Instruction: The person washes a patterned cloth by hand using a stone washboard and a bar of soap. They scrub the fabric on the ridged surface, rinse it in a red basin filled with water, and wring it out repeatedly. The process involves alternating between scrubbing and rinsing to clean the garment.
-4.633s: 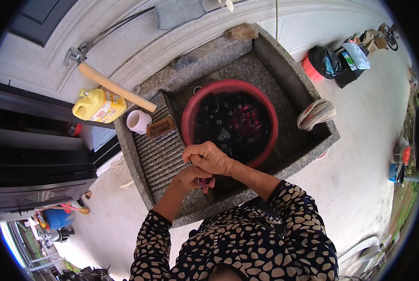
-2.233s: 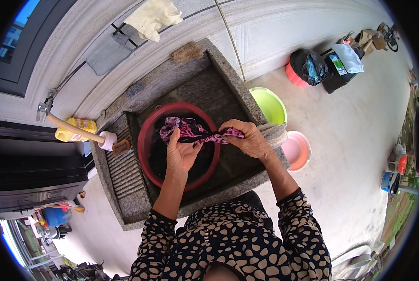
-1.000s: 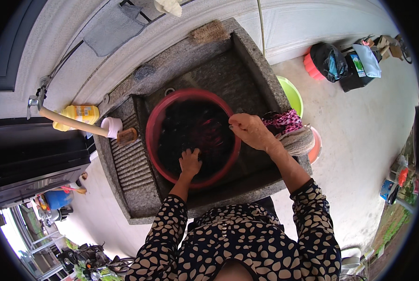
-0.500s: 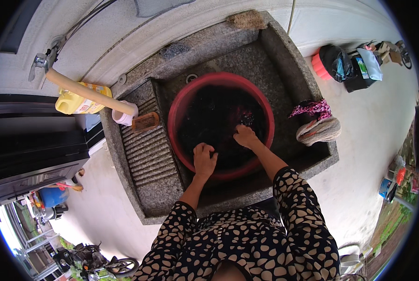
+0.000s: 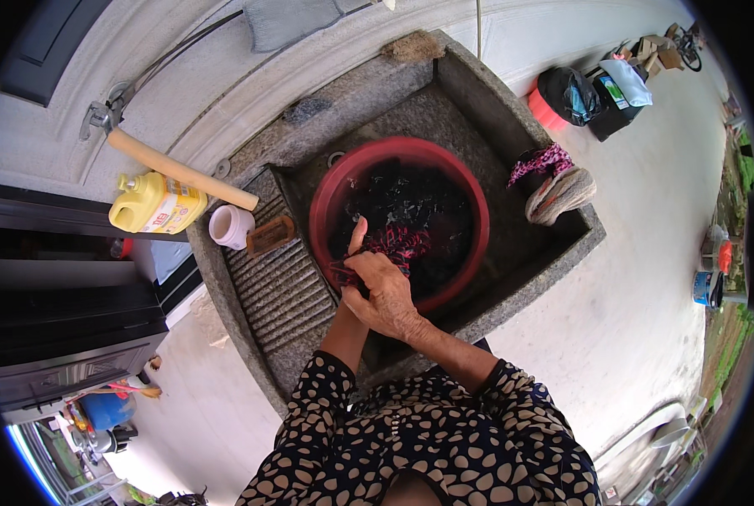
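Note:
A pink-and-black patterned cloth (image 5: 398,243) hangs bunched over the dark water in the red basin (image 5: 482,215). My right hand (image 5: 384,299) is closed on it, crossing over my left hand (image 5: 358,235) at the basin's near left side. Most of the left hand is hidden under the right, though one digit sticks up beside the cloth; it appears to grip the cloth too. Dark, wet fabric seems to fill the rest of the basin, but its shape is hard to make out.
The basin stands in a stone sink (image 5: 529,291) with a ribbed washboard (image 5: 280,299) at left. There lie a scrubbing brush (image 5: 271,236) and a pink cup (image 5: 229,228), near a yellow jug (image 5: 159,205) and tap hose (image 5: 179,169). Shoe-like knitted items (image 5: 560,196) rest on the right rim.
Both hands were apart at the dark water. The right hand has moved left to the left hand, and the patterned cloth has come up between them. The view has shifted slightly.

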The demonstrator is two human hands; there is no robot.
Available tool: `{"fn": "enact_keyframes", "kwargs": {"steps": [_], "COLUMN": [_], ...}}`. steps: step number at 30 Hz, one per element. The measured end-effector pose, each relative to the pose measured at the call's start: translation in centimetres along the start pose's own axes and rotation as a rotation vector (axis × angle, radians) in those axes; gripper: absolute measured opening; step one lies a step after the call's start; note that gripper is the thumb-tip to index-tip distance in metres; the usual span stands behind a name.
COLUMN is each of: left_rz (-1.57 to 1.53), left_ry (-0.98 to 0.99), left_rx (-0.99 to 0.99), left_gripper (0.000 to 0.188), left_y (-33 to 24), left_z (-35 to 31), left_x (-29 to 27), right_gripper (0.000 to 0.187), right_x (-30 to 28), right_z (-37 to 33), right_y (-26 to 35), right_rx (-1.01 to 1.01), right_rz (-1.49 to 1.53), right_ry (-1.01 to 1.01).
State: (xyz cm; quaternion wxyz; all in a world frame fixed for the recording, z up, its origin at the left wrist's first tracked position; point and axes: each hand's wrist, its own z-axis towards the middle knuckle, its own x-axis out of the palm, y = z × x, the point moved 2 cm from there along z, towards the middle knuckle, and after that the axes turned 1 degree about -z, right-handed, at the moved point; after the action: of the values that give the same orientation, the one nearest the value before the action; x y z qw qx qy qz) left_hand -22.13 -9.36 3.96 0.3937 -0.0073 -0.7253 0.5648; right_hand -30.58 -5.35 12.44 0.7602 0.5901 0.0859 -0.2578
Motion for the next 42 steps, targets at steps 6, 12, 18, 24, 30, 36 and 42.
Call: {"fn": "enact_keyframes", "kwargs": {"steps": [6, 12, 18, 24, 30, 36, 42], "left_rz": [-0.621, -0.758, -0.611, -0.341, 0.8, 0.337, -0.535], "left_ry": [-0.087, -0.247, -0.629, -0.605, -0.719, -0.835, -0.808], "left_rx": [-0.061, -0.334, -0.41, -0.59, -0.387, -0.649, -0.456], "left_gripper": [0.047, 0.04, 0.04, 0.057, 0.06, 0.049, 0.04], "left_y": [2.7, 2.7, 1.1, 1.3, 9.2, 9.9, 5.4], "left_z": [1.4, 2.3, 3.5, 4.5, 2.2, 1.1, 3.1], "left_x": [-1.8, -0.2, 2.7, 2.0, -6.1, -6.1, -0.8], "right_gripper": [0.034, 0.036, 0.033, 0.02, 0.052, 0.045, 0.044], "right_x": [3.8, 2.8, 4.1, -2.6, 0.0, 3.2, -0.1], "right_z": [2.1, 7.9, 2.7, 6.2, 3.8, 1.6, 4.8], "right_y": [-2.1, -7.1, -5.2, -22.0, -17.7, -24.7, -14.8], "right_rx": [0.065, 0.316, 0.09, 0.42, 0.271, 0.514, 0.554], "right_rz": [-0.227, -0.227, -0.127, -0.637, -0.733, -0.601, 0.148], "right_ry": [-0.073, -0.005, 0.062, 0.027, 0.288, 0.6, 0.472]}}
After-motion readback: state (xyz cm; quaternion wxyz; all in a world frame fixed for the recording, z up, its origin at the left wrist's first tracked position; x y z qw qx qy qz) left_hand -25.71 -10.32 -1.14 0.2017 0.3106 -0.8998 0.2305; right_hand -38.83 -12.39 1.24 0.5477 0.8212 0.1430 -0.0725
